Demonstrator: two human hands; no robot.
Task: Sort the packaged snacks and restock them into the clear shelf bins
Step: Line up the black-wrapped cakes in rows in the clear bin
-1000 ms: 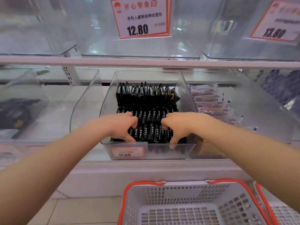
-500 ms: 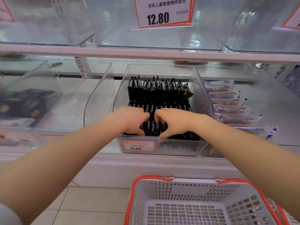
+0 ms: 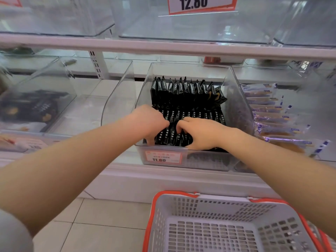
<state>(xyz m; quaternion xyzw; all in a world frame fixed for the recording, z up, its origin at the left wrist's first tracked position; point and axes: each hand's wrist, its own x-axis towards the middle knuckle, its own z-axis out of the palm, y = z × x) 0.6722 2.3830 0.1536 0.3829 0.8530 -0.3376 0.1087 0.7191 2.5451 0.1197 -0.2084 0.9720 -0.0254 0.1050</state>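
Purple packets (image 3: 269, 113) beside black-packet bin (image 3: 238, 99)

Readable text: two price tags.
Upper tag (image 3: 201, 5), on the top-shelf bin front: "12.80". Lower tag (image 3: 163, 157), on the front of the bin (image 3: 236, 99) with black packets: "11.80"; its smaller print is illegible.

Open bin top (image 3: 185, 67) under shelf rail (image 3: 163, 47).

Fingertips (image 3: 164, 125) – buried among black packets (image 3: 187, 95)
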